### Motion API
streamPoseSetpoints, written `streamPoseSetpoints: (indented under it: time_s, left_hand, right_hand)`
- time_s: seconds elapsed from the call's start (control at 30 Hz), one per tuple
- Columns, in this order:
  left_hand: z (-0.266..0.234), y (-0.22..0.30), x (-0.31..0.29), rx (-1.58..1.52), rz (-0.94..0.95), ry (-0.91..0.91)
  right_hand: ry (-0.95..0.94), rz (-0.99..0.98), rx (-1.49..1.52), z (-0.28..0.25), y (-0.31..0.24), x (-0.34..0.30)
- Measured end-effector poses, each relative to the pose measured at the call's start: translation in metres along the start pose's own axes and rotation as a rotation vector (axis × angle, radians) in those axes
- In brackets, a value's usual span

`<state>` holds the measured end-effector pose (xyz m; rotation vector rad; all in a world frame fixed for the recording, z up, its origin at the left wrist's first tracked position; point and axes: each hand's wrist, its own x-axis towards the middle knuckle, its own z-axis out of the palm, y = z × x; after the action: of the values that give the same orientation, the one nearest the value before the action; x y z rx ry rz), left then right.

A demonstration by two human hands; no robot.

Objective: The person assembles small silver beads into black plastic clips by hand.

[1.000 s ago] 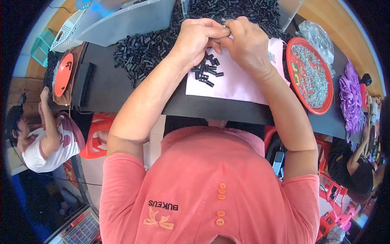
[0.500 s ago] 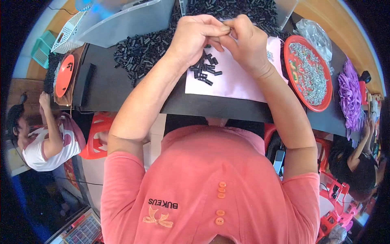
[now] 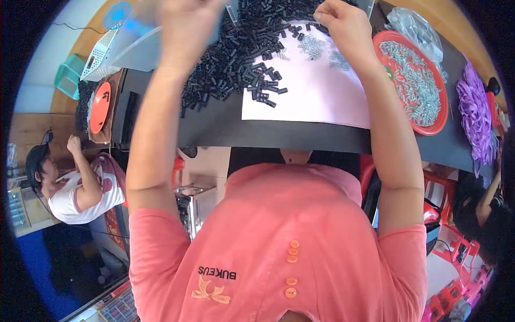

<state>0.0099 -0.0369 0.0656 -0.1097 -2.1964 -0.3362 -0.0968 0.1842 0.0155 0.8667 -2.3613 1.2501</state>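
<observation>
My left hand, smeared by motion, is raised at the top edge in front of a translucent plastic bin; its fingers cannot be made out. Over the far right of a pale pink sheet, my right hand has its fingers curled and thumb pressed to the forefinger; anything between them is too small to tell. Small black tubular plastic pieces lie heaped left of the sheet and spill onto it. Little piles of silvery, spring-like metal pieces rest on the sheet near my right hand.
A red plate of silvery pieces stands right of the sheet, beside a clear plastic bag and a purple bundle. At left are a black bar and a smaller red plate. People sit at both sides.
My hands, together at the fingertips before, have come apart. The left swung up and left toward the bin; the right shifted right and farther away over the sheet.
</observation>
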Motion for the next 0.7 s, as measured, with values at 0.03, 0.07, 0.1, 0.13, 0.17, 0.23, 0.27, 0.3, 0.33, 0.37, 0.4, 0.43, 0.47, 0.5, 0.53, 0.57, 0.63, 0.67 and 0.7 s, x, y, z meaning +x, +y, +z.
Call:
streamPoseSetpoints:
  time_s: [0.03, 0.07, 0.1, 0.13, 0.17, 0.23, 0.27, 0.3, 0.33, 0.37, 0.4, 0.43, 0.47, 0.5, 0.53, 0.57, 0.63, 0.67, 0.7]
  left_hand:
    - [0.012, 0.035, -0.003, -0.16, -0.164, -0.189]
    - [0.051, 0.0, -0.015, -0.573, 0.319, 0.092]
    - [0.065, 0.025, -0.022, -0.121, 0.066, -0.309]
    - [0.084, 0.024, -0.027, -0.007, 0.063, -0.373]
    - [0.099, 0.029, -0.031, 0.057, 0.035, -0.423]
    - [0.115, 0.033, -0.036, 0.115, 0.011, -0.472]
    - [0.121, 0.031, -0.038, 0.088, 0.004, -0.504]
    - [0.127, 0.031, -0.039, 0.055, 0.0, -0.54]
    - [0.13, 0.032, -0.039, 0.06, 0.0, -0.516]
    - [0.132, 0.032, -0.039, 0.057, 0.002, -0.519]
    - [0.131, 0.031, -0.04, 0.034, -0.016, -0.503]
    - [0.131, 0.029, -0.04, 0.011, -0.034, -0.487]
    - [0.131, 0.028, -0.042, 0.014, -0.038, -0.488]
    - [0.129, 0.028, -0.042, -0.028, -0.034, -0.464]
    - [0.128, 0.028, -0.042, -0.071, -0.032, -0.44]
    - [0.125, 0.026, -0.042, -0.071, -0.034, -0.44]
    - [0.106, 0.026, -0.036, -0.318, -0.295, -0.426]
    - [0.098, 0.024, -0.035, -0.568, -0.497, -0.437]
    - [0.091, 0.017, -0.034, -0.748, -0.648, -0.427]
  right_hand:
    - [0.004, 0.008, -0.012, -0.003, 0.004, -0.002]
    - [0.002, 0.029, 0.042, 0.0, -0.007, 0.001]
    - [0.012, 0.096, 0.054, -0.002, 0.0, 0.0]
    - [0.009, 0.085, 0.061, 0.0, -0.004, 0.001]
    - [0.013, 0.088, 0.059, 0.001, -0.005, 0.0]
    - [0.02, 0.095, 0.05, 0.001, -0.003, 0.0]
    - [0.014, 0.049, 0.015, 0.004, 0.001, 0.002]
    - [0.009, 0.01, -0.023, 0.008, 0.008, 0.002]
    - [0.01, 0.013, -0.025, 0.012, 0.018, 0.004]
    - [-0.007, -0.037, -0.102, 0.016, 0.029, 0.006]
    - [-0.026, -0.092, -0.174, 0.017, 0.03, 0.008]
    - [-0.029, -0.093, -0.171, 0.016, 0.032, 0.008]
    - [-0.147, -0.056, -0.252, 0.014, 0.034, 0.009]
    - [-0.263, -0.016, -0.336, 0.012, 0.033, 0.009]
    - [-0.265, -0.016, -0.336, 0.014, 0.035, 0.008]
    - [-0.253, -0.106, -0.361, 0.018, 0.039, 0.005]
    - [-0.243, -0.198, -0.385, 0.022, 0.038, 0.003]
    - [-0.245, -0.265, -0.381, 0.024, 0.034, 0.001]
    - [-0.246, -0.332, -0.378, 0.025, 0.03, -0.001]
